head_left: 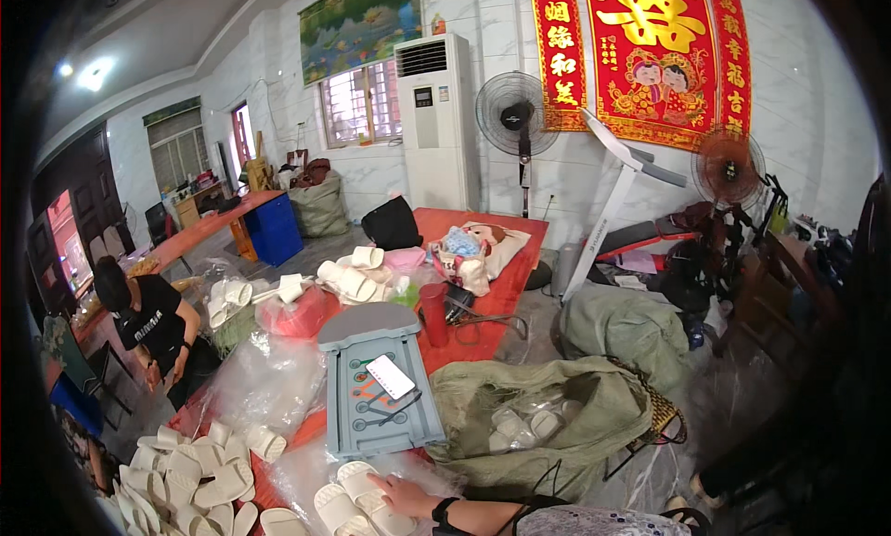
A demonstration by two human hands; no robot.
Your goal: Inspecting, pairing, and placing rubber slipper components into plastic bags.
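My right hand (pixel 406 496), with a black band at the wrist, comes in from the lower right. Its fingers close on the edge of a cream slipper (pixel 356 477), which lies beside another cream slipper (pixel 340 512) on clear plastic. My left hand is out of view. A large heap of cream slippers (pixel 181 476) fills the lower left. Just beyond my right hand stands a grey-blue plastic stool or small table (pixel 336 401), with a white phone-like rectangle (pixel 390 376) on top.
An open green woven sack (pixel 464 401) holds bagged slippers, right of the stool. A red cup (pixel 432 315) stands behind it on a red surface (pixel 501 309). More slippers (pixel 357 276) are piled farther back. A person in black (pixel 162 318) sits at left. Clear plastic sheeting (pixel 264 383) lies between.
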